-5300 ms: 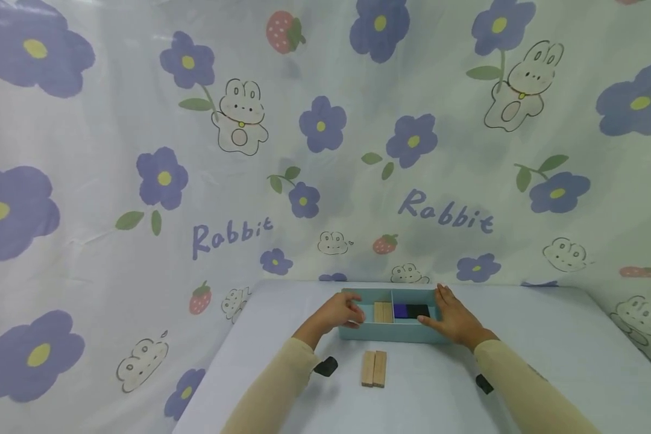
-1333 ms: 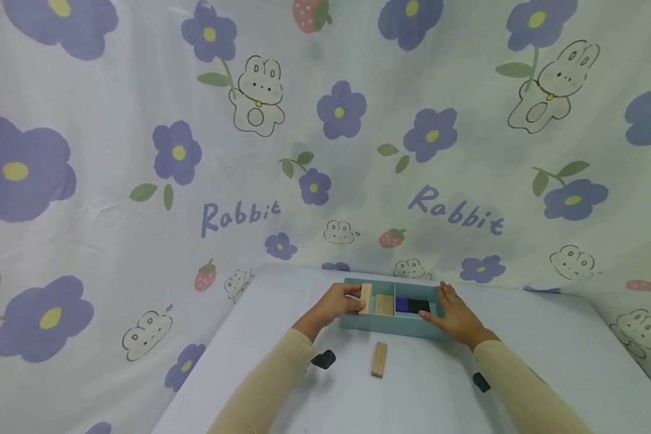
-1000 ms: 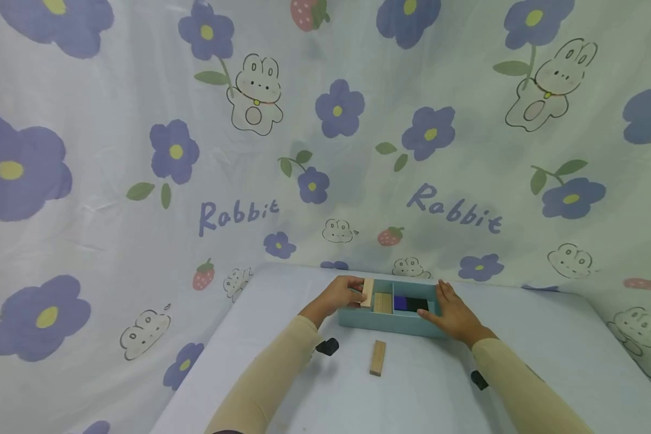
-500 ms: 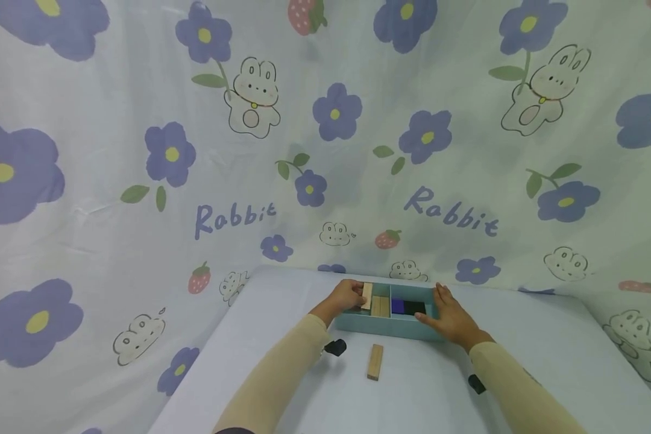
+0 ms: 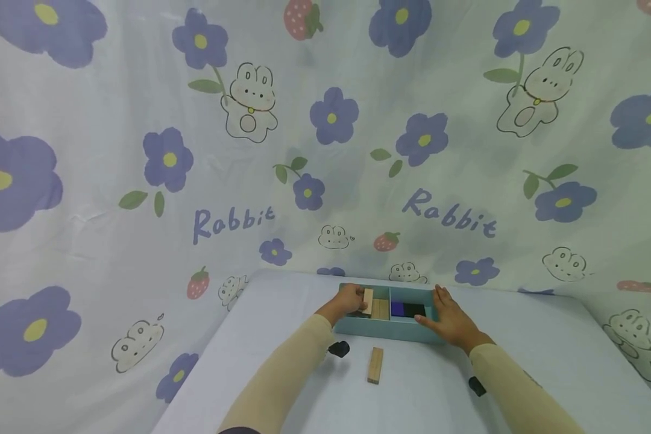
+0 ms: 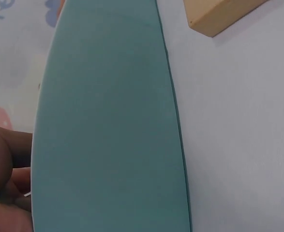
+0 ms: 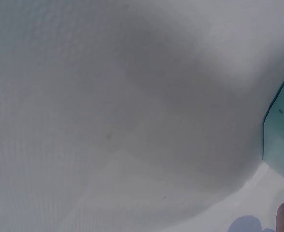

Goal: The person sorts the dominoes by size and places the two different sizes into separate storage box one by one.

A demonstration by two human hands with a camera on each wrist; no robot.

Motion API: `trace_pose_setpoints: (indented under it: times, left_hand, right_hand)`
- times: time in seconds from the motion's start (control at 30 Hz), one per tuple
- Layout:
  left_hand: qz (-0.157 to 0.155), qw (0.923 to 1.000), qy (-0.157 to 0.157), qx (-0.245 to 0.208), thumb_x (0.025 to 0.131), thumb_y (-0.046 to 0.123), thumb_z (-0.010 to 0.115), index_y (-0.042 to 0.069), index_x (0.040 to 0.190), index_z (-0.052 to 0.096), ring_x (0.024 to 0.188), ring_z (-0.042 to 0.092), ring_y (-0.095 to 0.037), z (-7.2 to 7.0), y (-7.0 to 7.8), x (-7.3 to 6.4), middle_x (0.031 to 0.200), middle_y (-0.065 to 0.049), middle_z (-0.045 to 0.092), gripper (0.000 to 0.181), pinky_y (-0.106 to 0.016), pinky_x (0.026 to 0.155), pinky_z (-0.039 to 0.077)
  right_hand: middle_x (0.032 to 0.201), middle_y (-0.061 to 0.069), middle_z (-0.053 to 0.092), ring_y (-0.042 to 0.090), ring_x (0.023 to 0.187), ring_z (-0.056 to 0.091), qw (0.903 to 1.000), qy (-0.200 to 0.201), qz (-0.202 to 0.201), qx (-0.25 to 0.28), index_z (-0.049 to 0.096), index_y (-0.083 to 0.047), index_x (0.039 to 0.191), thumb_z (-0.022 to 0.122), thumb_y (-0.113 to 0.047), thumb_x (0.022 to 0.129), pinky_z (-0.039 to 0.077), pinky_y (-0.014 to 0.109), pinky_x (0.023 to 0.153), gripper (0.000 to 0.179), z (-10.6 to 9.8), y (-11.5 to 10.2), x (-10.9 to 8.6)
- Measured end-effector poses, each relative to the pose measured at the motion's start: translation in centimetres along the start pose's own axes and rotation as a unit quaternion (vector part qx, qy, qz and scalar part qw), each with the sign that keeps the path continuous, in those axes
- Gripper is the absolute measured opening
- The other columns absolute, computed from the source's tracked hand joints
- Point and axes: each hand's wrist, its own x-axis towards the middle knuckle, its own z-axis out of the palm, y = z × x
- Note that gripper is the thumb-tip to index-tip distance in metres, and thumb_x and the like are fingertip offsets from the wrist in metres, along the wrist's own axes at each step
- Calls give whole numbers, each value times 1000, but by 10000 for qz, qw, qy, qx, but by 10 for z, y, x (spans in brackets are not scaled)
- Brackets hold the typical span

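In the head view a light-blue two-compartment box (image 5: 390, 329) stands on the white table. My left hand (image 5: 349, 299) pinches a wooden block (image 5: 368, 302) in the left compartment, tilted against the other blocks there. Beside it lie more light wooden blocks (image 5: 381, 309). The right compartment holds a purple block (image 5: 398, 309) and a black block (image 5: 415, 310). My right hand (image 5: 451, 319) rests on the box's right end, fingers straight, thumb spread over the front rim. In the left wrist view the front wall (image 6: 108, 116) hides most of the left hand.
One loose wooden block (image 5: 375, 365) lies on the table in front of the box. Dark wrist cameras (image 5: 339, 349) hang below the sleeves. Behind the table hangs a patterned curtain (image 5: 282, 181) with flowers and rabbits.
Of the two wooden blocks in front of the box, my left hand has picked up one and brought it into the left compartment, lately lowering it. The right hand stays at the box's end.
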Motion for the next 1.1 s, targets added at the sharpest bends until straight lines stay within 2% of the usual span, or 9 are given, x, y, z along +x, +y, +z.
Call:
trace_pose_setpoints:
  times: [0.17, 0.37, 0.53, 0.7, 0.83, 0.97, 1.1]
  left_hand:
    - [11, 9975, 95, 704, 87, -1, 70, -11, 129, 54, 96, 62, -26, 1, -1, 2, 111, -19, 63, 46, -43, 86, 52]
    - [57, 9881, 95, 1533, 86, -1, 69, -9, 127, 57, 105, 58, -27, 4, -1, 1, 121, -20, 61, 44, -44, 93, 48]
    - [66, 9843, 166, 1758, 84, -2, 68, -10, 122, 60, 102, 60, -29, 5, 2, 2, 112, -19, 64, 39, -44, 93, 48]
    - [-111, 9812, 136, 1924, 85, 1, 70, -7, 112, 65, 85, 58, -22, 6, 2, 4, 95, -11, 65, 29, -41, 83, 51]
    - [-53, 9736, 105, 2280, 84, 3, 71, -4, 98, 68, 75, 54, -19, 7, 0, 7, 84, -7, 62, 16, -38, 74, 52]
    - [-45, 9690, 54, 2469, 85, 4, 72, -3, 92, 67, 71, 51, -18, 8, -1, 9, 79, -5, 59, 11, -37, 70, 51]
    - [-84, 9678, 60, 2516, 85, 6, 73, -3, 91, 69, 71, 52, -19, 8, 1, 10, 78, -6, 60, 12, -38, 71, 51]
  right_hand:
    - [158, 27, 9, 45, 144, 6, 10000, 39, -26, 57, 13, 10, 150, 52, -65, 91, 14, 60, 112, 104, 0, -1, -1]
    - [158, 26, 9, 45, 143, 8, 9999, 94, -63, -9, 13, 10, 151, 49, -69, 89, 15, 60, 111, 106, 1, 0, -3]
    - [158, 26, 9, 45, 143, 7, 9999, 125, -58, -14, 14, 10, 151, 51, -67, 90, 15, 60, 112, 105, 1, 0, -3]
    - [158, 26, 10, 45, 143, 8, 9999, 136, -40, -22, 16, 11, 150, 50, -68, 90, 15, 61, 111, 105, 2, 0, -3]
    - [158, 26, 9, 46, 143, 8, 9999, 120, -3, -14, 16, 11, 150, 52, -65, 90, 15, 61, 111, 103, 3, 0, -2]
    - [158, 26, 8, 46, 143, 8, 9999, 103, 52, -51, 16, 11, 150, 52, -64, 91, 15, 61, 112, 103, 4, 0, -1]
    - [158, 27, 10, 46, 143, 9, 9998, 200, 39, -26, 17, 12, 149, 55, -62, 91, 15, 61, 111, 101, 2, -1, -2]
